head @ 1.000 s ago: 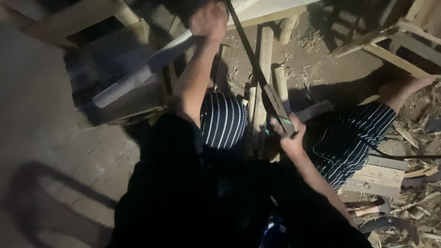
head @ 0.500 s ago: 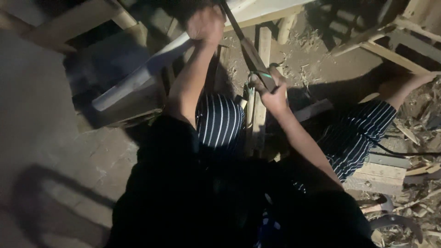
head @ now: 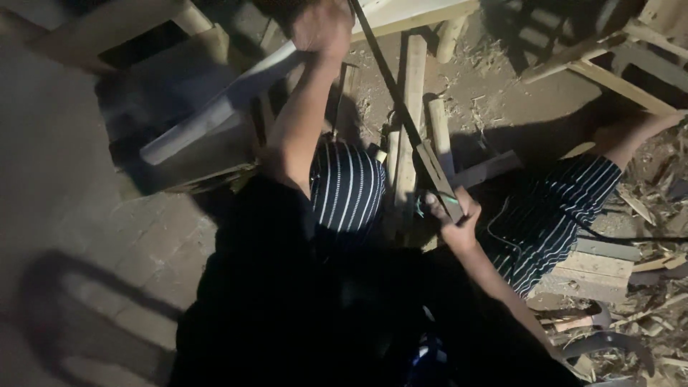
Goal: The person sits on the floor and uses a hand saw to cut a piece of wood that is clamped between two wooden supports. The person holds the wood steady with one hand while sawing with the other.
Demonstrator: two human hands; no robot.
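**Inspector:** State of the hands?

**Assistant:** The left hand (head: 322,29) is closed in a fist on the pale wooden beam (head: 236,100), pressing down on it near the top of the view. The right hand (head: 453,215) is wrapped fully round the wooden handle of the saw (head: 401,118), whose thin dark blade runs up and away from the body.

**Inspector:** Where does the blade sit?

**Assistant:** It slants up past the left hand, just beside the knuckles. Whether it touches the beam there I cannot tell; the top edge of the view cuts that off.

**Inspector:** Risks?

**Assistant:** First, in my judgement, the blade could jump sideways into the left hand, because the two are so close. Second, the beam rests at an angle across a dark wooden frame (head: 179,154) and is held by one fist only; it may roll or slip under a hard push. Third, the striped knee (head: 347,186) sits just beside the saw handle, so a slipped pull could strike it.

**Inspector:** Surroundings?

**Assistant:** Offcuts and shavings (head: 645,215) lie on the ground at the right, poor footing. The light is dim, which hampers aim
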